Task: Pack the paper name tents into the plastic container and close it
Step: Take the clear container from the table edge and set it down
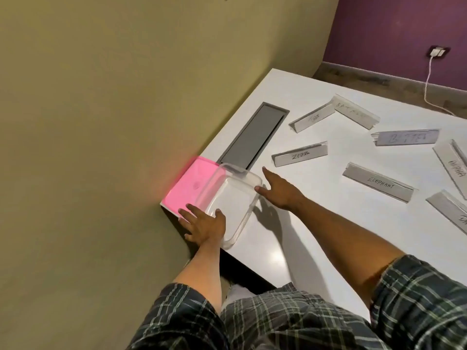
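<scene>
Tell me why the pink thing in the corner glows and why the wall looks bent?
Head view: the pink lid is overexposed, its colour bleeding onto the wall; the wide-angle lens curves the wall and the white table edges; the right hand casts a sharp shadow on the table, with a soft glare spot near the front edge; the far name tents look blurred.

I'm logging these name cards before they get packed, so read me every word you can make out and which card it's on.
"ZEBRA": card nearest the right hand.
"ELEPHANT": card right of it.
"ALPHA": card at the right edge.
"BATMAN", faint and uncertain: far card.
Blurred: the card left of that one, the flat card, and the cut-off card.
</scene>
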A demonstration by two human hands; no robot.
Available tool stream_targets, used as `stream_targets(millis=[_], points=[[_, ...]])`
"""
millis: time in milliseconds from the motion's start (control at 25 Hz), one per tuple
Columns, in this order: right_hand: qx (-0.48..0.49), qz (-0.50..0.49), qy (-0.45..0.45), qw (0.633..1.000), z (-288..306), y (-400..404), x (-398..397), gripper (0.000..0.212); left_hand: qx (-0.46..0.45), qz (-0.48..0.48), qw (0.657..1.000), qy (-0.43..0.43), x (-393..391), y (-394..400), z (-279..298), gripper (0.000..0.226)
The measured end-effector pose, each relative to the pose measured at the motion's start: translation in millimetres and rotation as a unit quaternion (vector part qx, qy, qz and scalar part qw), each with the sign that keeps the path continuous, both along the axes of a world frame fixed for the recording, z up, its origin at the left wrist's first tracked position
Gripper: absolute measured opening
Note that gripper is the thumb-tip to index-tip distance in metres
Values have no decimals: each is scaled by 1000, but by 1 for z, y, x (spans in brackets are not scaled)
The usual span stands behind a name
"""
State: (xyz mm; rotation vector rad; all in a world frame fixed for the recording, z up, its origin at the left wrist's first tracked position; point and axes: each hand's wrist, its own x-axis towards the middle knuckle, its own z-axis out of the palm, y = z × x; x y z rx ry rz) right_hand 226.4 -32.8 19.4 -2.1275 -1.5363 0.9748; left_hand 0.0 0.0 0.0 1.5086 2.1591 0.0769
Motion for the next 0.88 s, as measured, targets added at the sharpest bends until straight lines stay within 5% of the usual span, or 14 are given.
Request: stream_targets(millis=[400,600,680,880], points=[[-41,-48,119,991,-13,6,-12,78,-16,-9,998,-59,-1,-1,0,101],[-33,-140,269,952,-17,15,-11,75,-10,-13,998,-59,-4,1,3,92],[-9,-156,279,948,-17,17,-7,60,2,-26,998,-52,-9,1,2,87],[-26,-209,233,949,-9,-5,24,83,40,-97,994,-36,-5,2,5,78]])
